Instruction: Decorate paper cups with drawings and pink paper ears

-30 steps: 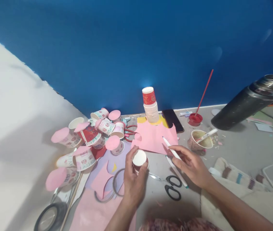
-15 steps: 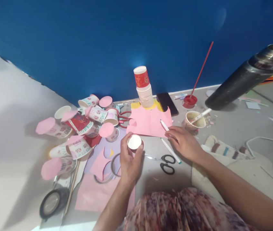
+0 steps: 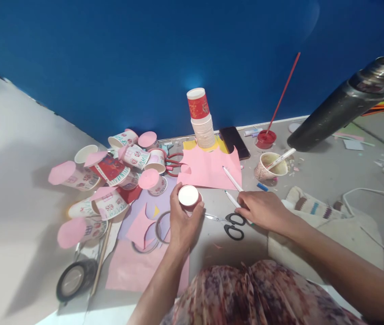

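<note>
My left hand (image 3: 184, 225) is wrapped round a small paper cup (image 3: 188, 195), whose round white end faces up; a bit of its reddish side shows. My right hand (image 3: 261, 210) is closed, fingertips down on a white marker with a green end (image 3: 231, 198) lying on the table. Part of that marker is hidden beneath the fingers. A second white marker (image 3: 230, 176) lies over the pink paper (image 3: 208, 164), its rear end reaching the knuckles. Between my hands lie black-handled scissors (image 3: 234, 226). A blue cap (image 3: 262, 187) sits just beyond my right hand.
Several decorated paper cups (image 3: 110, 203) crowd the left. A cup stack (image 3: 204, 131) stands by the blue wall, beside a phone (image 3: 234, 142). Rightward are a cup holding a pen (image 3: 263, 169), a red pot (image 3: 265, 140), a black flask (image 3: 341, 108) and cloth (image 3: 330, 243). Tape (image 3: 72, 280) lies at lower left.
My right hand has come down from the upper marker onto the green-ended one, uncovering the blue cap. My left hand still holds the cup. The view has shifted slightly.
</note>
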The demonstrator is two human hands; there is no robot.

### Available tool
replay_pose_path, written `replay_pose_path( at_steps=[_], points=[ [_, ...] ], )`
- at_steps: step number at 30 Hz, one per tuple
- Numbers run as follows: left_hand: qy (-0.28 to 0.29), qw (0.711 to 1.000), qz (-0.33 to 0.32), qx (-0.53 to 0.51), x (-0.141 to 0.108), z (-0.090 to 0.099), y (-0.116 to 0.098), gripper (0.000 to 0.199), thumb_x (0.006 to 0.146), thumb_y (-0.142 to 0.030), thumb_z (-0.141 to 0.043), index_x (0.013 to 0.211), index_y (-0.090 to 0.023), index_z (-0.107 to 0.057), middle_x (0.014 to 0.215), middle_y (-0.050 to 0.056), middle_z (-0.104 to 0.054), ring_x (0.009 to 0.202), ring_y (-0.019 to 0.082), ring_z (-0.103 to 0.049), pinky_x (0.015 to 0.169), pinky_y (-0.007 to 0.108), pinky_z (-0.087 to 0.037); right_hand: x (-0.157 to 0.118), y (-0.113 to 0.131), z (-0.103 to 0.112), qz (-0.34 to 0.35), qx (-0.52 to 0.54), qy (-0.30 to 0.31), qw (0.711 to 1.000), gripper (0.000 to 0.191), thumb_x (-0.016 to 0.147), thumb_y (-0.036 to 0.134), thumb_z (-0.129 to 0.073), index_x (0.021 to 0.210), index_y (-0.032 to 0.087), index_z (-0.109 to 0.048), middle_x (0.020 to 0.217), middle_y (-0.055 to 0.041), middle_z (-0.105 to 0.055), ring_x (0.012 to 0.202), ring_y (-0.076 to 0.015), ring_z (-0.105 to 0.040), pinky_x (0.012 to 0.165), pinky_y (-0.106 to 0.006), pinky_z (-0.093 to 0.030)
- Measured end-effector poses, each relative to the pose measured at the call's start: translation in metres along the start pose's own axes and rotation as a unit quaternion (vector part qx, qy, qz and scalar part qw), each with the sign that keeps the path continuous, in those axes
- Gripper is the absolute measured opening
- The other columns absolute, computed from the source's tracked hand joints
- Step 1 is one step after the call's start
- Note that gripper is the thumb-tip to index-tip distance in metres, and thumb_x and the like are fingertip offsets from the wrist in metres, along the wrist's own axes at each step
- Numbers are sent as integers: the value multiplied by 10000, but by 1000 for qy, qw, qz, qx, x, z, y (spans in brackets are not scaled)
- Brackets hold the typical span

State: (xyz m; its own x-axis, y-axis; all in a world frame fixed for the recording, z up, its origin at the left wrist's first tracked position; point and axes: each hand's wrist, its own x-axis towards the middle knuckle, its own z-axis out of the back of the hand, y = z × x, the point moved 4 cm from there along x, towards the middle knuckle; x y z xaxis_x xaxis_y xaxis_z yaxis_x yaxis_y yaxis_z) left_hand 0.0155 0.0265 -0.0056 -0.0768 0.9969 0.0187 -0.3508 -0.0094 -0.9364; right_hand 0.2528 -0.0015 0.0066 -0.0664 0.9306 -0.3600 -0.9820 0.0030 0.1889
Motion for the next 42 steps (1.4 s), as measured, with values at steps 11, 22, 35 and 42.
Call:
replay_pose_path(
  at_steps=[11,22,35,42],
  points=[
    [-14,987,48,-155,3,3,-4,592,781,-425,-866,1291,-221,-646,1255,101,-724,1197,300,-692,1080,424,-533,4,1,4,-11,113,-50,992,149,904,259,-595,1019,216,-679,849,-40,-791,801,-235,-735,685,-312,-418],
    [183,795,293,-499,-4,-15,-3,558,876,-614,-767,1146,-128,-716,934,104,-789,866,333,-810,796,451,-650,-16,-9,18,172,652,-51,737,571,823,529,-882,1311,279,-724,1072,-76,-750,851,-190,-691,741,-298,-594],
    [209,786,293,-503,-16,-33,8,578,863,-641,-789,1046,-93,-759,919,121,-799,805,253,-771,794,361,-613,-47,28,41,325,447,-305,776,234,975,182,-708,1179,265,-787,950,-70,-827,850,-246,-786,753,-344,-650],
    [159,850,200,-461,-17,-32,1,603,803,-625,-858,1162,-154,-741,918,54,-771,800,194,-708,838,322,-556,-51,44,51,373,370,-344,778,230,939,81,-686,1111,221,-749,872,-58,-805,763,-201,-762,701,-305,-634]
  ],
)
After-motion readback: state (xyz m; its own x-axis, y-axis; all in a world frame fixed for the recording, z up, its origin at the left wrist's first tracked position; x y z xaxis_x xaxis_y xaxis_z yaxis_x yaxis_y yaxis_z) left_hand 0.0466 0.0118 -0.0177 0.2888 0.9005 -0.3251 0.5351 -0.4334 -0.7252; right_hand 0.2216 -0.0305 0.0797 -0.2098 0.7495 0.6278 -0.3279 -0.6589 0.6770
